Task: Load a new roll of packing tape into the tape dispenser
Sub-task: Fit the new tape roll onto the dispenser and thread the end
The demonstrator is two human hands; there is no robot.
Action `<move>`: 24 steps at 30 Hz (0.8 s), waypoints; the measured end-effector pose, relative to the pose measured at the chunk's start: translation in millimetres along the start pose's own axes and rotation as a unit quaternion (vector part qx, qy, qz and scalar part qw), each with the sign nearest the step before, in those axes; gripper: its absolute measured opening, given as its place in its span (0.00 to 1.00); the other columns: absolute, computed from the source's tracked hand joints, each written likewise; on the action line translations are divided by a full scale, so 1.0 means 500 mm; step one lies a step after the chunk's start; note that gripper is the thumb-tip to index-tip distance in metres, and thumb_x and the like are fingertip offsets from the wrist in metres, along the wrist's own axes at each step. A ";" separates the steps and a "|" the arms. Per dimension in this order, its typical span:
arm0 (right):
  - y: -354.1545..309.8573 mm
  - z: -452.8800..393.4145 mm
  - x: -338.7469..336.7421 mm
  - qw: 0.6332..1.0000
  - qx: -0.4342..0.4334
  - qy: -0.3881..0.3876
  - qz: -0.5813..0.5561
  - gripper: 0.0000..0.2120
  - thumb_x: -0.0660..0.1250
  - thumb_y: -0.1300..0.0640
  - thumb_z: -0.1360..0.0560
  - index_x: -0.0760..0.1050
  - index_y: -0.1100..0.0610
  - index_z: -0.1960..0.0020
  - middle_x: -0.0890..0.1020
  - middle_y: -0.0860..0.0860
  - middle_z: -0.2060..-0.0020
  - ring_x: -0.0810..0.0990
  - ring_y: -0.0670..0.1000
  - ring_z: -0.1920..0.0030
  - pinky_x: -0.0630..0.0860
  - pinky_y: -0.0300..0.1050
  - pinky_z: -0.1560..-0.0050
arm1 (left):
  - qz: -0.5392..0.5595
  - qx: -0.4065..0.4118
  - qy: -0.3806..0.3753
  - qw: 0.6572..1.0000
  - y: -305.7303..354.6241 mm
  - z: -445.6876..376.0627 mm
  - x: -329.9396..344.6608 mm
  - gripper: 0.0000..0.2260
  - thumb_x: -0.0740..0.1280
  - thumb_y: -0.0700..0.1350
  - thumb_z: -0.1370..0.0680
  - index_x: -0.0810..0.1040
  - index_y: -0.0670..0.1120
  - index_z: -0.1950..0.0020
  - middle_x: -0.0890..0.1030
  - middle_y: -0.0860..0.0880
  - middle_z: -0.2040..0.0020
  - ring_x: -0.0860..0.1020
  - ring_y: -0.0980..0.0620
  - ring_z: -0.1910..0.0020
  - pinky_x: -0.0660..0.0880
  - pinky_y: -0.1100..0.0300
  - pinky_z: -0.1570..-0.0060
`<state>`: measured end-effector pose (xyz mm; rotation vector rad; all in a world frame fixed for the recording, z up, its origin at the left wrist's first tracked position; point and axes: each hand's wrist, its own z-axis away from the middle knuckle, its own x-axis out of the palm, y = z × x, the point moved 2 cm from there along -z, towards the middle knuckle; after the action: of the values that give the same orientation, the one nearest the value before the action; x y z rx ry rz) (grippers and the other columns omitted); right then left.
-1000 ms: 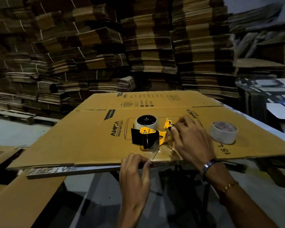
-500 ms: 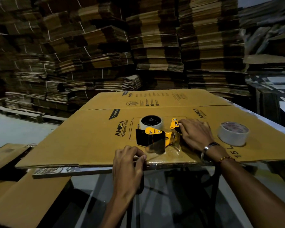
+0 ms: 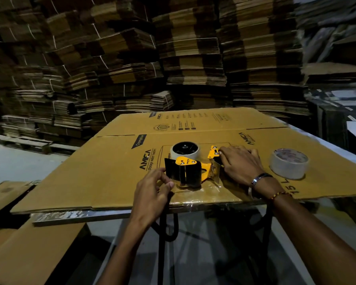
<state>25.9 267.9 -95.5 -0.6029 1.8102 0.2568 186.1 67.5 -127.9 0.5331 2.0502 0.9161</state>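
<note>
Tape dispenser (image 3: 190,169) lies on flattened carton (image 3: 111,173) (roll mounted). My right hand (image 3: 239,163) grips its handle; my left hand (image 3: 154,187) pinches tape end beside it. Spare roll (image 3: 288,166) at right.

Left hand (image 3: 152,190) up — beside dispenser (image 3: 190,171).

Dim room, seemingly a warehouse: flattened cardboard stacks (image 3: 132,58) fill the back wall.

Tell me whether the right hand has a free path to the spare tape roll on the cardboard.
Probably yes. The right hand rests on the dispenser, and the spare tape roll sits just to its right on the flattened cardboard, with only bare board between them.
</note>
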 end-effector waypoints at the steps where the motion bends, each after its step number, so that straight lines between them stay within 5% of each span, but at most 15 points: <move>1: 0.000 -0.001 0.000 1.000 0.001 -0.001 0.001 0.15 0.49 0.47 0.17 0.72 0.48 0.41 0.79 0.49 0.47 0.74 0.54 0.41 0.64 0.56 0.41 | 0.011 -0.013 -0.010 1.000 0.003 -0.003 -0.002 0.05 0.70 0.40 0.23 0.78 0.46 0.59 0.74 0.49 0.29 0.72 0.48 0.31 0.73 0.55 0.39; 6: 0.002 -0.007 -0.001 1.000 -0.006 -0.023 0.002 0.15 0.48 0.46 0.16 0.70 0.48 0.40 0.78 0.49 0.46 0.73 0.55 0.40 0.64 0.57 0.39 | 0.010 -0.030 -0.040 0.999 0.001 -0.018 -0.007 0.05 0.71 0.40 0.24 0.78 0.46 0.59 0.73 0.49 0.28 0.70 0.47 0.29 0.71 0.47 0.32; 11: 0.004 -0.010 0.000 0.999 -0.011 -0.031 0.001 0.15 0.48 0.46 0.16 0.70 0.47 0.38 0.79 0.49 0.44 0.73 0.55 0.39 0.64 0.59 0.37 | -0.012 -0.005 -0.034 0.999 0.004 -0.025 -0.008 0.03 0.71 0.41 0.24 0.79 0.44 0.57 0.76 0.61 0.51 0.77 0.53 0.46 0.72 0.66 0.53; 19: 0.008 -0.006 -0.004 0.999 -0.027 -0.024 0.002 0.16 0.49 0.46 0.16 0.70 0.47 0.33 0.78 0.50 0.38 0.72 0.54 0.37 0.64 0.56 0.38 | -0.022 0.006 -0.026 0.999 -0.009 -0.035 -0.003 0.04 0.71 0.42 0.24 0.78 0.48 0.58 0.79 0.52 0.52 0.77 0.54 0.51 0.76 0.58 0.51; 24: 0.043 0.005 -0.040 0.967 -0.081 -0.142 -0.197 0.26 0.60 0.45 0.18 0.58 0.43 0.22 0.68 0.47 0.26 0.67 0.52 0.28 0.67 0.57 0.30 | -0.007 0.009 -0.027 1.000 -0.015 -0.040 -0.004 0.05 0.72 0.42 0.24 0.79 0.48 0.59 0.80 0.52 0.52 0.78 0.55 0.51 0.75 0.61 0.51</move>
<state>20.9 292.7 -80.4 -0.9745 1.3692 0.2079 171.0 53.0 -124.3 0.5470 2.0127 0.8682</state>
